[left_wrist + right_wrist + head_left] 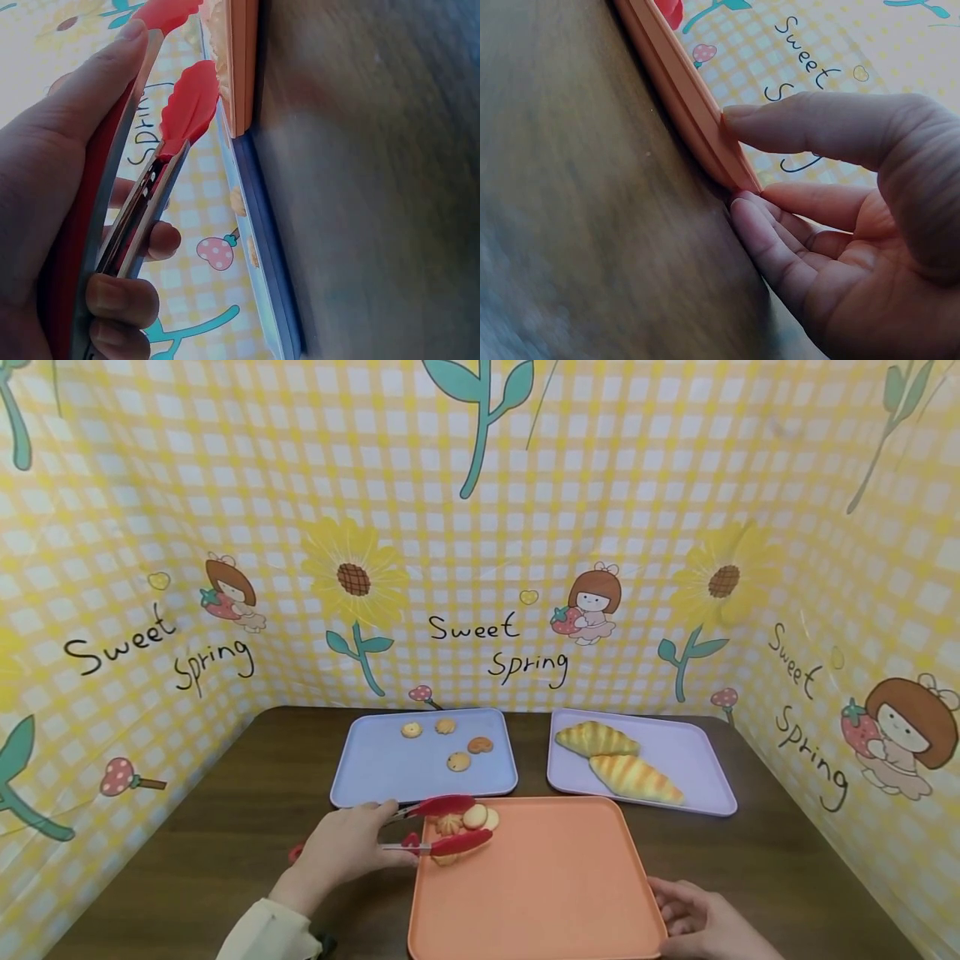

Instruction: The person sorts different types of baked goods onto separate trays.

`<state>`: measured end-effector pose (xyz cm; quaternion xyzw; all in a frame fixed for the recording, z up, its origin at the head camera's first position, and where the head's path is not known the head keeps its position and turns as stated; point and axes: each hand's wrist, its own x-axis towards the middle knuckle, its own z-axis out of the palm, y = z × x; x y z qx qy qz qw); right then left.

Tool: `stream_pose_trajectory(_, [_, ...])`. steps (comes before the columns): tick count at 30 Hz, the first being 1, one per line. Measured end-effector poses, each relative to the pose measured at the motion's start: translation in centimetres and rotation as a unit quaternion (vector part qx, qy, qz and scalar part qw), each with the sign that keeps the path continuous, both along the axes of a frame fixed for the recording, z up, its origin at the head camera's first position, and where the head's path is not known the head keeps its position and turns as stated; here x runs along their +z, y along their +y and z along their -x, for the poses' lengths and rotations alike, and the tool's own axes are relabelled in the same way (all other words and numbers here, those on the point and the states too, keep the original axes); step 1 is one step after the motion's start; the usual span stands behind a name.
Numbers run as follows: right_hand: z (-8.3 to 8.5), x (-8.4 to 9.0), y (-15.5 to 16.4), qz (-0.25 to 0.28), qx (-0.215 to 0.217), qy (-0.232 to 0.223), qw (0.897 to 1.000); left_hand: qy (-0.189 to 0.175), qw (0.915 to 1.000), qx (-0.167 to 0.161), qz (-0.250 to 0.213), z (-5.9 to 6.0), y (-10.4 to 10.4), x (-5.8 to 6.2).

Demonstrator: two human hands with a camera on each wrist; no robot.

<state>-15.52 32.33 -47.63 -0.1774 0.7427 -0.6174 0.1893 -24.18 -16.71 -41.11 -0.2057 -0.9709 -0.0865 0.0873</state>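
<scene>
We see a dark wooden table (210, 827) walled in by a yellow gingham backdrop (480, 527) printed with sunflowers and the words "Sweet Spring". Closest to us lies an orange tray (547, 885), and in its eleven o'clock corner sits a small heap of cookies (467, 823). The left hand (345, 852) comes in from eight o'clock with its fingers wrapped round a pair of red-tipped tongs (438, 825), thumb laid along the upper arm and the other fingers curled under the lower one; the two red tips straddle the heap, one on the far side and one on the near side, which we judge to be a squeeze closing on a cookie (whether the tips already press on it we cannot tell). The right hand (693, 914) rests at the tray's five o'clock corner, thumb on top of the rim and fingers tucked beneath, pinching the edge, most likely to keep the tray from sliding. Beyond, at twelve o'clock, a blue tray (375, 772) carries four small cookies, well apart from each other; at one o'clock a lilac tray (701, 756) holds two croissants (615, 760) lying side by side. The left forearm wears a cream sleeve (262, 935).
</scene>
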Motion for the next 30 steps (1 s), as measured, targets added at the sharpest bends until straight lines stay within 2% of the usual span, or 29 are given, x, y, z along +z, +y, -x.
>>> stream_pose_trajectory(6, [0.0, 0.0, -0.1, -0.001, -0.003, 0.010, 1.000, 0.001, 0.9999, -0.012, -0.006, -0.2, 0.0, -0.1])
stream_pose_trajectory(16, [-0.1, 0.0, -0.1, 0.007, 0.004, 0.017, 1.000, 0.004, 0.9999, 0.012, 0.008, -0.2, 0.5, -0.1])
stream_pose_trajectory(25, [0.0, 0.1, -0.1, 0.029, 0.019, 0.018, 0.999, -0.021, 0.9995, 0.015, 0.020, 0.1, 0.9, 0.0])
stream_pose_trajectory(30, [-0.1, 0.0, -0.1, 0.024, 0.015, 0.024, 0.999, -0.030, 0.9994, 0.014, 0.010, 0.2, 1.0, 0.0])
